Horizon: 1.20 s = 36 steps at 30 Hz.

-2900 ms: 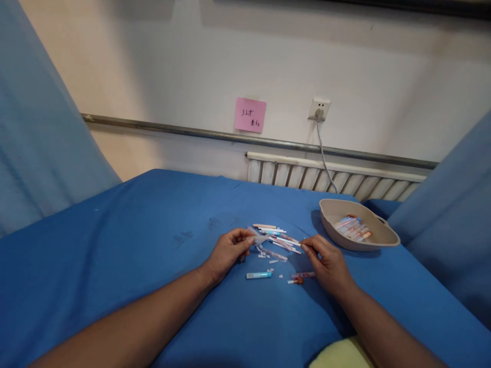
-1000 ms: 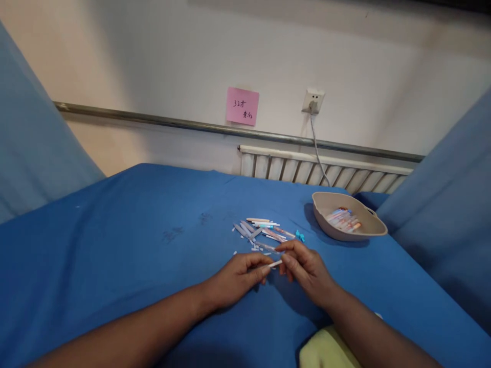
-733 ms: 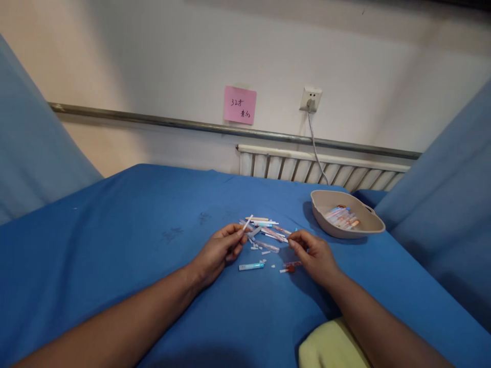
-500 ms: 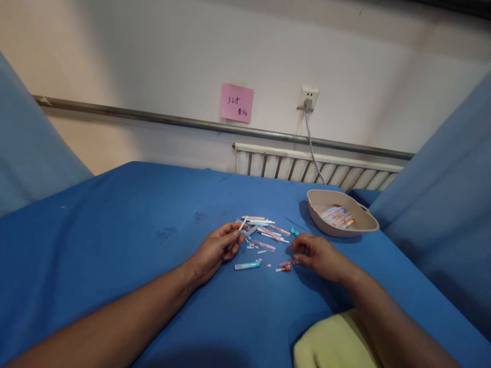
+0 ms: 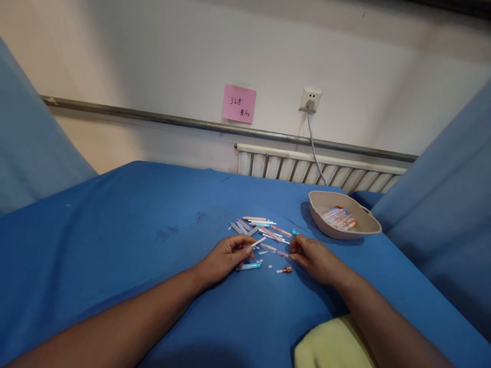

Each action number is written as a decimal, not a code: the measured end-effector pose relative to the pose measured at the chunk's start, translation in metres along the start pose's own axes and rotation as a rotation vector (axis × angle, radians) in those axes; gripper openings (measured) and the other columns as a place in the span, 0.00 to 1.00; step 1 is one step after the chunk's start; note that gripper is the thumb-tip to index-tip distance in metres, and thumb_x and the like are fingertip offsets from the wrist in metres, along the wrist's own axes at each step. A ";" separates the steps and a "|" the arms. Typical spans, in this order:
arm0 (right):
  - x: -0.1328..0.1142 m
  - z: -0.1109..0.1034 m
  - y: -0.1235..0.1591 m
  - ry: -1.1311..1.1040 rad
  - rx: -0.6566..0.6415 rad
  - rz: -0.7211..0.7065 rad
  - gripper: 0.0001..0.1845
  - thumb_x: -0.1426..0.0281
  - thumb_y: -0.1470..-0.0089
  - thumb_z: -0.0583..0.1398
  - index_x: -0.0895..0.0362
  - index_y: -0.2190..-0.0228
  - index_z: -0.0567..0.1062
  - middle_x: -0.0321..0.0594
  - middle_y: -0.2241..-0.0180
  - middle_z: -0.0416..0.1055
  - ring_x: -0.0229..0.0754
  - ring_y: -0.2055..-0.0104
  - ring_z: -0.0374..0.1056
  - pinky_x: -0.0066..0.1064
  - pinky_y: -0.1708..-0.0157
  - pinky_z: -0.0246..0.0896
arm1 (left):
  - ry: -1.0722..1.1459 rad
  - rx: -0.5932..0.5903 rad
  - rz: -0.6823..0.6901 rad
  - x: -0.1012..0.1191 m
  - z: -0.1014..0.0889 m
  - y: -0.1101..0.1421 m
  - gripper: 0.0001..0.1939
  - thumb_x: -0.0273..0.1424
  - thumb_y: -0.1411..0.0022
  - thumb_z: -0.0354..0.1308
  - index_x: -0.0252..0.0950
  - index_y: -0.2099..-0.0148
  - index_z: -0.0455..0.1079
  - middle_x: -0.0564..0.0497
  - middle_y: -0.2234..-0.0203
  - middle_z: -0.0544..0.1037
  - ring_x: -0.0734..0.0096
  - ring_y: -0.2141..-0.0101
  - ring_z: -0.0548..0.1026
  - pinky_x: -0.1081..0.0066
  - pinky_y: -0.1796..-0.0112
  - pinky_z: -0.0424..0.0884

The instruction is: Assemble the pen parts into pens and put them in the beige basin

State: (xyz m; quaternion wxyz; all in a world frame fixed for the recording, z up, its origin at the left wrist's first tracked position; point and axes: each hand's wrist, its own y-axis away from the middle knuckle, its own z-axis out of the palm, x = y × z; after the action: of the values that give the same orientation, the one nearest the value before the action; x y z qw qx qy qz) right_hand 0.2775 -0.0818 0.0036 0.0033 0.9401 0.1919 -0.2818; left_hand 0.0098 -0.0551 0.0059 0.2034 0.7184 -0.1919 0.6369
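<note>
Slim white stick-like rod (image 5: 259, 241) is being held out over the blue cloth sheet (image 5: 215, 319), one end pinched in the left hand (image 5: 228, 255), whose thumb and fingers are closed narrowly on it; gripped like that, its far end is left free and pointing rightward, presumably so that it can be worked on. Under those fingers, a white-and-teal plastic barrel (image 5: 251, 266) is seen lying flat, though whether it is touched cannot be told. Just beyond, frosted grey translucent sleeves (image 5: 244, 225) are fanned loosely beside a pale orange rod (image 5: 254, 219), all within easy reach, likely for quick picking. Small white fragments (image 5: 263, 252) are scattered between the hands, and nearer the person a brown cap with a white stub (image 5: 284, 270) has been left lying apart. And on the right, a clear pinkish tube (image 5: 283, 254) is caught by one end in the fingertips of the right hand (image 5: 316, 259), its other end aimed back toward the middle! Farther right, more clear tubes (image 5: 340, 218) are gathered inside a beige plastic bowl (image 5: 366, 220), perhaps kept there so that they are not mixed with the loose pieces.
</note>
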 end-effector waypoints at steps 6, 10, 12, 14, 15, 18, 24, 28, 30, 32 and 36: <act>-0.004 0.005 0.002 0.057 -0.017 -0.059 0.08 0.74 0.45 0.55 0.57 0.61 0.68 0.41 0.66 0.70 0.41 0.63 0.65 0.31 0.63 0.57 | -0.022 0.026 -0.020 0.000 0.002 0.001 0.19 0.38 0.45 0.59 0.33 0.54 0.70 0.53 0.73 0.73 0.79 0.77 0.65 0.78 0.76 0.60; -0.014 0.003 0.001 -0.051 0.070 -0.092 0.07 0.72 0.43 0.52 0.57 0.62 0.67 0.41 0.65 0.68 0.40 0.64 0.65 0.31 0.64 0.59 | -0.124 0.016 0.036 0.005 0.005 0.004 0.16 0.36 0.46 0.61 0.34 0.57 0.72 0.51 0.67 0.76 0.71 0.67 0.71 0.75 0.66 0.65; -0.020 0.002 0.002 -0.123 0.089 -0.118 0.06 0.70 0.42 0.52 0.56 0.62 0.66 0.40 0.66 0.67 0.39 0.64 0.64 0.30 0.64 0.60 | -0.180 0.013 0.058 0.008 0.005 0.005 0.14 0.35 0.46 0.60 0.34 0.58 0.73 0.51 0.65 0.77 0.69 0.65 0.72 0.72 0.63 0.66; -0.025 0.001 0.003 -0.177 0.082 -0.137 0.06 0.69 0.41 0.52 0.55 0.62 0.66 0.39 0.66 0.67 0.39 0.65 0.64 0.30 0.65 0.61 | -0.218 0.020 0.077 0.009 0.005 0.006 0.13 0.35 0.46 0.59 0.34 0.59 0.73 0.50 0.65 0.77 0.68 0.64 0.72 0.71 0.61 0.66; -0.027 0.002 0.003 -0.199 0.075 -0.139 0.07 0.68 0.41 0.51 0.55 0.62 0.67 0.39 0.66 0.67 0.39 0.65 0.64 0.30 0.65 0.61 | -0.232 0.021 0.090 0.009 0.005 0.006 0.12 0.35 0.45 0.59 0.33 0.60 0.73 0.50 0.65 0.77 0.68 0.64 0.72 0.71 0.61 0.66; -0.030 0.003 0.005 -0.266 0.056 -0.113 0.09 0.64 0.40 0.51 0.54 0.62 0.67 0.38 0.69 0.67 0.39 0.68 0.64 0.30 0.68 0.62 | -0.272 0.000 0.114 0.009 0.005 0.007 0.12 0.34 0.44 0.57 0.33 0.60 0.73 0.51 0.66 0.77 0.68 0.63 0.72 0.72 0.59 0.66; -0.032 0.000 0.007 -0.302 0.035 -0.122 0.10 0.65 0.39 0.50 0.54 0.62 0.69 0.36 0.70 0.68 0.38 0.69 0.66 0.29 0.67 0.62 | -0.303 -0.034 0.110 0.011 0.006 0.010 0.11 0.34 0.43 0.56 0.34 0.60 0.73 0.51 0.66 0.77 0.69 0.65 0.72 0.72 0.60 0.66; -0.032 -0.004 0.006 -0.226 0.073 -0.168 0.09 0.67 0.40 0.51 0.54 0.62 0.70 0.38 0.68 0.69 0.40 0.65 0.66 0.30 0.64 0.61 | -0.319 -0.030 0.119 0.012 0.005 0.010 0.11 0.34 0.42 0.55 0.34 0.59 0.73 0.51 0.67 0.77 0.68 0.64 0.72 0.72 0.61 0.66; -0.032 -0.004 0.006 -0.213 0.077 -0.177 0.09 0.67 0.40 0.51 0.54 0.62 0.71 0.39 0.67 0.69 0.40 0.65 0.66 0.31 0.64 0.61 | -0.337 -0.030 0.119 0.012 0.006 0.009 0.11 0.33 0.42 0.56 0.34 0.59 0.73 0.51 0.67 0.77 0.68 0.65 0.72 0.72 0.61 0.67; -0.032 -0.003 0.007 -0.217 0.065 -0.173 0.10 0.67 0.40 0.51 0.54 0.62 0.71 0.39 0.67 0.69 0.39 0.66 0.67 0.31 0.64 0.62 | -0.350 -0.042 0.130 0.012 0.006 0.010 0.10 0.33 0.42 0.56 0.35 0.60 0.74 0.51 0.67 0.77 0.68 0.65 0.73 0.72 0.61 0.67; -0.038 0.001 0.009 -0.187 0.050 -0.199 0.11 0.67 0.39 0.50 0.53 0.60 0.71 0.40 0.64 0.69 0.40 0.64 0.67 0.31 0.64 0.63 | -0.400 -0.054 0.156 0.012 0.011 0.013 0.10 0.33 0.42 0.56 0.36 0.59 0.74 0.52 0.66 0.78 0.68 0.64 0.74 0.73 0.61 0.67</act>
State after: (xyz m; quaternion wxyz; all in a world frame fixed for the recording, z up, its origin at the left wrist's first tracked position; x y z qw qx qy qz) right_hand 0.2509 -0.1042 0.0221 -0.0305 0.8859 0.2760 -0.3716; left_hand 0.0134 -0.0723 0.0173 0.1306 0.8077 -0.3003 0.4902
